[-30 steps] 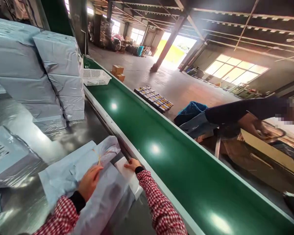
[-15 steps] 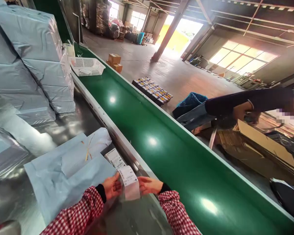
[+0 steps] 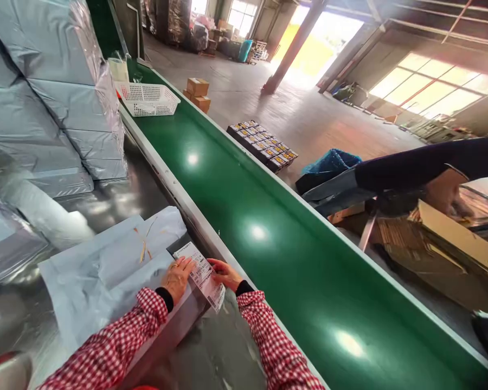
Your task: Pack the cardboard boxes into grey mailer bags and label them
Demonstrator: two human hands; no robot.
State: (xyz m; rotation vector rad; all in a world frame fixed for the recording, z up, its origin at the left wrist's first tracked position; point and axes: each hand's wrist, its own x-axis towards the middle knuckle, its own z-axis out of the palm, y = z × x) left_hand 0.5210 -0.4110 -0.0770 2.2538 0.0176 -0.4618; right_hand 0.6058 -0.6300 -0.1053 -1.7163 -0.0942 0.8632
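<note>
Smooth, printed paper label (image 3: 202,275), a long rectangle, lying along the crinkled, grey plastic-wrapped parcel's (image 3: 120,276) right edge; left hand (image 3: 175,279) laid flattish on its left side, right hand (image 3: 226,275) half-curled at its right, grip unclear.

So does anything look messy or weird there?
A little: the pale plastic wrapping by the left hand is creased, and thin orange-brown strips show on it, unlike anything around them. I can't tell what they are.
</note>
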